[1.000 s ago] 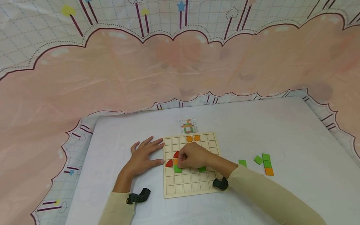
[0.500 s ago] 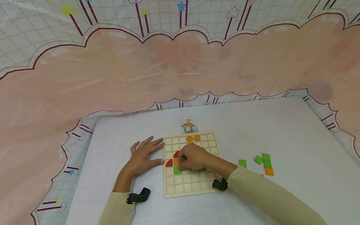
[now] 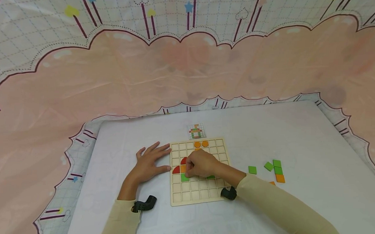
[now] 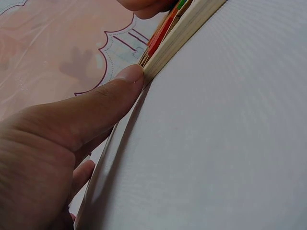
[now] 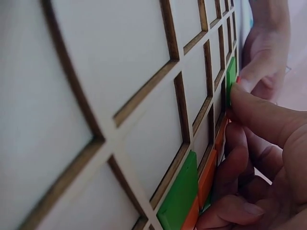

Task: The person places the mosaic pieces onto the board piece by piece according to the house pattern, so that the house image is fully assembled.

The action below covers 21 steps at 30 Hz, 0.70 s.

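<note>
In the head view, a wooden grid board (image 3: 197, 196) lies on the white table. My left hand (image 3: 148, 167) is spread beside it, thumb tip and fingertips against its left edge. Over the board's middle my right hand (image 3: 202, 162) is curled, its thumb and fingers pinching at a green square tile (image 3: 184, 178) in the grid. Around that tile sit an orange square (image 3: 183, 168) and red quarter-round tiles (image 3: 176, 170). A second green tile (image 5: 178, 196) shows nearer in the right wrist view. Two orange discs (image 3: 201, 144) lie in the top row. Some tiles are hidden under my right hand.
A small pattern card (image 3: 196, 131) lies just beyond the board. Loose green tiles (image 3: 268, 166) and an orange tile (image 3: 279, 178) lie to the right, with another orange tile (image 3: 272, 183) partly behind my right sleeve. A patterned cloth (image 3: 176, 68) surrounds the table.
My right hand and forearm have shifted down slightly, uncovering orange under the left disc and an orange tile beside the sleeve. My left hand stays still.
</note>
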{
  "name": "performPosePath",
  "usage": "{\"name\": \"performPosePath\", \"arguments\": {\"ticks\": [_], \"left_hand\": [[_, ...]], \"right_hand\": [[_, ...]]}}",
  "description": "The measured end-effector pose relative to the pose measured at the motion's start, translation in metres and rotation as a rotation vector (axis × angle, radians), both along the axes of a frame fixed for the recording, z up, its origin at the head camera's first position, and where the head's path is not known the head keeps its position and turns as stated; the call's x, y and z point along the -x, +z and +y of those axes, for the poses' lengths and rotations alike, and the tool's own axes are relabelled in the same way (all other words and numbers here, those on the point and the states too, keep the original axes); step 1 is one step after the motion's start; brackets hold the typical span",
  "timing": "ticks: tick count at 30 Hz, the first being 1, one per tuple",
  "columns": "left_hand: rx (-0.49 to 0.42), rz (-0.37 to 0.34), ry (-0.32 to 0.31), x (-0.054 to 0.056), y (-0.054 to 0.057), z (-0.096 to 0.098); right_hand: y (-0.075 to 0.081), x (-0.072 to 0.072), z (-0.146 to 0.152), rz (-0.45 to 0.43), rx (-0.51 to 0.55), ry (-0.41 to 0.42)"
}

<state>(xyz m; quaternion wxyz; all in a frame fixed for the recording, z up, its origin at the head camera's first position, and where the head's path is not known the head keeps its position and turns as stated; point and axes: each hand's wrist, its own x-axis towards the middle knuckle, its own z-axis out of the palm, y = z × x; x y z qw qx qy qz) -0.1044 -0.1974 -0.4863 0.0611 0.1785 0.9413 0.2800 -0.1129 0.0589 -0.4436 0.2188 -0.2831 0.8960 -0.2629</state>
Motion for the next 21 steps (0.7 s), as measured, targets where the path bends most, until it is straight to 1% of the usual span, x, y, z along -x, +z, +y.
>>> {"name": "performPosePath", "arguments": {"ticks": [8,12,17,21], "left_hand": [[0.001,0.008,0.002,0.000,-0.001,0.000],[-0.012,0.020,-0.002,0.000,-0.001,0.001],[-0.023,0.025,-0.003,-0.001,0.000,0.001],[-0.017,0.019,0.001,-0.001,0.000,0.002]], "right_hand": [[-0.001,-0.001,0.002,0.018,0.014,0.000],[-0.003,0.000,0.006,0.030,0.039,0.007],[-0.005,0.000,0.018,0.020,0.093,0.009],[-0.001,0.000,0.032,-0.018,0.127,-0.004]]}}
